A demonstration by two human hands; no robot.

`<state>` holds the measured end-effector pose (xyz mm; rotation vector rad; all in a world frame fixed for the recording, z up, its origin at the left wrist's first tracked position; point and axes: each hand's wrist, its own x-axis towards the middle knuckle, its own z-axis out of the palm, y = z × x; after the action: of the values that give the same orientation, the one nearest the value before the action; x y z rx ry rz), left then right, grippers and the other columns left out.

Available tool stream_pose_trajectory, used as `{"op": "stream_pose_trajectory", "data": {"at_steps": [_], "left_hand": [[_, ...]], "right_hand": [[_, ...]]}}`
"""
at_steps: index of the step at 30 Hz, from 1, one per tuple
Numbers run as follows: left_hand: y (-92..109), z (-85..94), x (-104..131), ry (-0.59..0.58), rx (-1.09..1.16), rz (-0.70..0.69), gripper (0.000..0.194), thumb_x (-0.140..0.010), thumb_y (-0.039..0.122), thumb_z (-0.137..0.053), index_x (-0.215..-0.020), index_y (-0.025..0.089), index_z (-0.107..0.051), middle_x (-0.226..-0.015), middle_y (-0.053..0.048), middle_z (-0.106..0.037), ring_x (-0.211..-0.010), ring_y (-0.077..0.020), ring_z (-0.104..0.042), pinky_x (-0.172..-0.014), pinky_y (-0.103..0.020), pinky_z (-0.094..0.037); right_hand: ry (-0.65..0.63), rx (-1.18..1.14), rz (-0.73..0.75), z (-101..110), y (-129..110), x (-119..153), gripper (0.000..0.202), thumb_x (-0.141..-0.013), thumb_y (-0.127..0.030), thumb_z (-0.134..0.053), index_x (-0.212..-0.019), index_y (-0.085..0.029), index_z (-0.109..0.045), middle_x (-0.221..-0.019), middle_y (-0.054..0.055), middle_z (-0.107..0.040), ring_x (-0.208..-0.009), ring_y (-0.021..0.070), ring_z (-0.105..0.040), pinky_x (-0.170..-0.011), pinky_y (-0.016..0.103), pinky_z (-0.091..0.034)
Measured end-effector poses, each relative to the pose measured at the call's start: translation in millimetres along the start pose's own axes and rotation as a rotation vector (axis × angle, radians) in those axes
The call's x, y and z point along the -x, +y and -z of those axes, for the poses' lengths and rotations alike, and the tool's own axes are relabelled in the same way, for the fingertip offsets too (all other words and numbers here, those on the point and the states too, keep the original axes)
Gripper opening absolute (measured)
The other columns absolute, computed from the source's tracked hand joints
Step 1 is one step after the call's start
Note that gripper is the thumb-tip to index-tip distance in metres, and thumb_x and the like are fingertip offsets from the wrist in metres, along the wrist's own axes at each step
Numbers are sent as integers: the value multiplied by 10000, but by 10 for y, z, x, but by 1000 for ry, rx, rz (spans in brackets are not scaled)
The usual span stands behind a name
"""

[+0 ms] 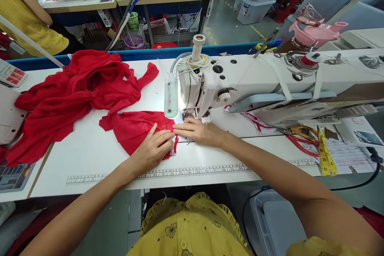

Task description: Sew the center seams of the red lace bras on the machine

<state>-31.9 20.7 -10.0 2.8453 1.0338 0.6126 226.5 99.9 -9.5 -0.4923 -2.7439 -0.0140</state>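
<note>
A piece of red fabric (pixel 132 128) lies flat on the white table of a sewing machine (pixel 207 84), its right edge close to the needle area. My left hand (pixel 155 146) rests on that fabric with its fingers stretched out towards the machine's foot. Beside the needle area, my right hand (pixel 201 131) reaches in from the right, fingers extended to the fabric's edge; its fingertips meet those of my left hand. A strip of lace-like trim hangs at the fabric's near right edge. Behind lies a larger heap of red fabric (pixel 87 88).
A ruler scale (pixel 192 172) runs along the table's front edge. To the right are orange-handled scissors (pixel 303 132), a yellow tape measure (pixel 326 158) and papers. Another person in a yellow top (pixel 30 20) is at the upper left. Plastic bins (pixel 258 8) stand beyond.
</note>
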Motion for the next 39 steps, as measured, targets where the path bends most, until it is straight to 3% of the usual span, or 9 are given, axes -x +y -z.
{"op": "stream_pose_trajectory", "data": {"at_steps": [6, 11, 16, 18, 21, 25, 32, 39], "left_hand": [[18, 20, -97, 19, 100, 58, 198, -952, 82, -507, -1085, 171, -623, -1257, -124, -666, -1280, -246, -562, -1184, -644, -295], [-25, -50, -214, 36, 177, 82, 184, -977, 136, -497, -1116, 171, -612, -1240, -120, -667, -1253, -228, -577, -1196, -624, -289], [-27, -41, -209, 197, 101, 110, 233, -965, 149, -531, -1188, 162, -597, -1255, -149, -642, -1258, -252, -567, -1144, -554, -411], [-19, -5, -185, 252, -16, 87, 267, -932, 147, -593, -1198, 172, -608, -1200, -130, -665, -1239, -265, -574, -1127, -552, -425], [-7, 31, -145, 206, -122, 6, 301, -926, 110, -581, -1215, 188, -610, -1139, -85, -705, -1176, -245, -615, -1144, -557, -404], [10, 13, -102, 179, -126, -5, 300, -943, 78, -517, -1219, 160, -601, -1129, -102, -715, -1096, -227, -657, -1145, -587, -390], [34, -46, -84, 186, -156, 20, 318, -939, 78, -524, -1250, 121, -575, -1154, -134, -710, -1063, -233, -663, -1101, -552, -439], [10, -84, -114, 143, -183, 70, 296, -931, 80, -515, -1202, 125, -624, -1114, -129, -707, -984, -221, -653, -1044, -526, -484]], "right_hand": [[129, -83, -176, 103, -175, 134, 463, -818, 50, -437, -1117, -204, -682, -1080, 30, -725, -913, 133, -638, -616, 218, -464], [117, -90, -196, 86, -261, 136, 463, -829, 27, -434, -1165, -197, -660, -1018, 46, -695, -887, 143, -620, -611, 227, -452], [137, -101, -215, 83, -303, 75, 334, -914, -63, -462, -1131, -192, -681, -973, 42, -686, -826, 136, -616, -568, 224, -439], [154, -129, -281, 98, -331, 37, 274, -974, -145, -467, -1142, -197, -678, -992, 44, -695, -818, 134, -625, -581, 229, -454], [158, -205, -370, 107, -370, -46, 269, -1019, -218, -455, -1212, -186, -641, -1114, 69, -701, -880, 148, -649, -651, 249, -495], [87, -282, -426, 63, -381, -176, 292, -1008, -239, -502, -1274, -170, -600, -1160, 91, -687, -957, 181, -652, -722, 280, -509], [-28, -244, -558, 12, -405, -304, 129, -988, -271, -568, -1001, -185, -663, -966, 37, -673, -827, 152, -607, -656, 263, -394], [-80, -3, -566, 30, -506, -321, 199, -1004, -212, -462, -875, -183, -612, -849, 44, -622, -713, 151, -500, -555, 306, -197]]}}
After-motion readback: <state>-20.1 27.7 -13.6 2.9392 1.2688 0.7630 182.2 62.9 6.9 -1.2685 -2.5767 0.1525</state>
